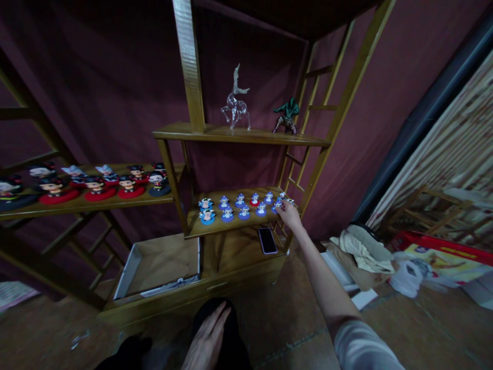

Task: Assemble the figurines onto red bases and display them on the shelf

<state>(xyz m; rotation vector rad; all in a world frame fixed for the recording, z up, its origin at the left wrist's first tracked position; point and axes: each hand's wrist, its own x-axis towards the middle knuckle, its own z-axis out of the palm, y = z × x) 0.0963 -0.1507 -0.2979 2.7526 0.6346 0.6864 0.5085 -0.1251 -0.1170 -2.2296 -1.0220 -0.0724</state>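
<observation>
My right hand reaches to the right end of the middle shelf, its fingers closed at a small purple-based figurine. Part of that figurine is hidden by the fingertips. To its left stand two rows of similar small figurines, most on purple bases; one figurine has a red base. At the left end are figurines on blue bases, such as the front one. Resting on my dark-clothed knee, my left hand lies flat and holds nothing.
A clear deer figure and a green-hooded figure stand on the upper shelf. Red- and black-based figurines fill the left shelf. Below are an open box and a phone. Bags lie on the right floor.
</observation>
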